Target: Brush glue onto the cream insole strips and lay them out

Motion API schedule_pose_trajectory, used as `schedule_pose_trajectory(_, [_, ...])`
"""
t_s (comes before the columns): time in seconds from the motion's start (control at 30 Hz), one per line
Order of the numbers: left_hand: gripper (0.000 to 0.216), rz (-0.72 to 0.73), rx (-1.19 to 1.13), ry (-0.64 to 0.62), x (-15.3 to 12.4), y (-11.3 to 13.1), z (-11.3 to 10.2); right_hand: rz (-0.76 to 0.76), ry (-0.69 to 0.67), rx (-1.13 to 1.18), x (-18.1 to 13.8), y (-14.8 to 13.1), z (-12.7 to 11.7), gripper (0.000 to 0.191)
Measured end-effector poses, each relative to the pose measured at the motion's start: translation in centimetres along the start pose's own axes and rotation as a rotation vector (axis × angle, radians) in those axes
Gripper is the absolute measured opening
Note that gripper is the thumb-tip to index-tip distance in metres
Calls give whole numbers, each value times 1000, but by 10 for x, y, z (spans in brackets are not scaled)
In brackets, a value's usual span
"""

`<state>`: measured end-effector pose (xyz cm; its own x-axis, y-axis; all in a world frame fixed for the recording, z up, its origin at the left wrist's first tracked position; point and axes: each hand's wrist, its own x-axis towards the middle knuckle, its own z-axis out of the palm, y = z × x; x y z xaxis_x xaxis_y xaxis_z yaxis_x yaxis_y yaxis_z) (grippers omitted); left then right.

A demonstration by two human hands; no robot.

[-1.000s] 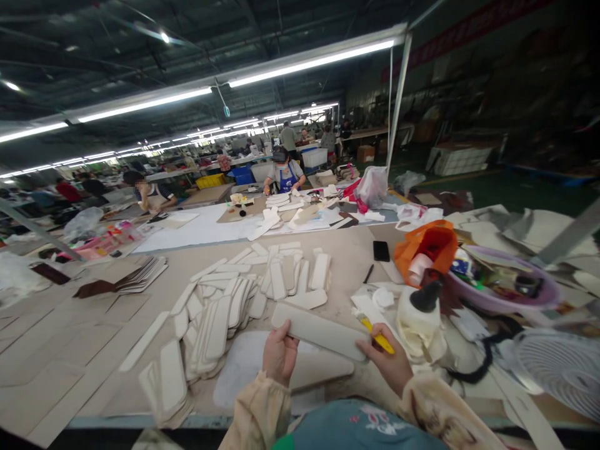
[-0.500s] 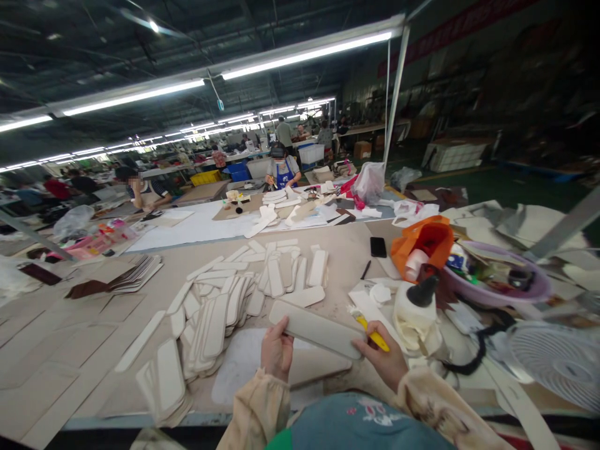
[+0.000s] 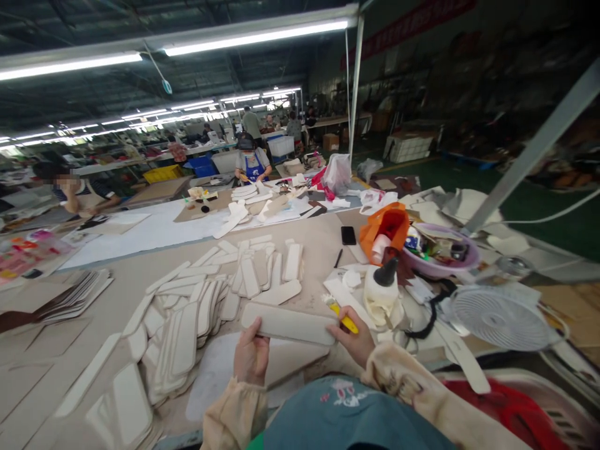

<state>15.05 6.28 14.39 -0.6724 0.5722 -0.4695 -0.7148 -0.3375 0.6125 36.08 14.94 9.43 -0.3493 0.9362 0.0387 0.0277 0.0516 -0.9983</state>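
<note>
Between my hands I hold a long light-grey panel (image 3: 290,324) with rounded corners, raised above the worktable. My left hand (image 3: 252,356) pinches its left end, thumb on top. The right end is gripped by my right hand (image 3: 354,337), which also keeps a yellow-handled brush (image 3: 345,320) tucked in it, bristles pointing up and left. Below the panel lies another beige panel (image 3: 297,359) on a whitish sheet (image 3: 210,375). Many similar panels are heaped to the left in a loose pile (image 3: 180,337).
On the right stand a white bottle with black nozzle (image 3: 383,294), an orange bag (image 3: 387,225), a purple basin (image 3: 440,270) and a white fan (image 3: 499,317). A phone (image 3: 348,235) lies farther back. A co-worker (image 3: 252,164) sits across; another person (image 3: 77,190) is at left.
My view has swung right, so the table's things sit farther left. The panel is now closer to level, still in both hands. The brush stays in my right hand.
</note>
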Motion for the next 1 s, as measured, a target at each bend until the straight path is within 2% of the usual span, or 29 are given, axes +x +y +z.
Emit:
schedule_pose_trajectory(0.2, [33, -14, -1, 59, -1, -2, 3, -9, 11, -23, 0, 3, -2, 32])
schedule_pose_trajectory(0.43, [30, -10, -17, 81, 2, -5, 0, -2, -22, -34, 0, 8, -4, 32])
schedule_pose_trajectory(0.57, [28, -34, -78, 91, -2, -6, 1, 0, 6, -37, 0, 15, -4, 34])
schedule_pose_trajectory(0.67, [28, -79, -135, 72, -7, -12, 3, -22, 54, -8, 1, 19, -2, 36])
schedule_pose_trajectory(0.8, [32, -154, -96, 74, -12, -28, 1, -9, 57, 11, 1, 15, 1, 37])
schedule_pose_trajectory(1.0, [31, -129, -68, 71, -9, -35, -2, 33, 30, 34, 1, 15, -1, 38])
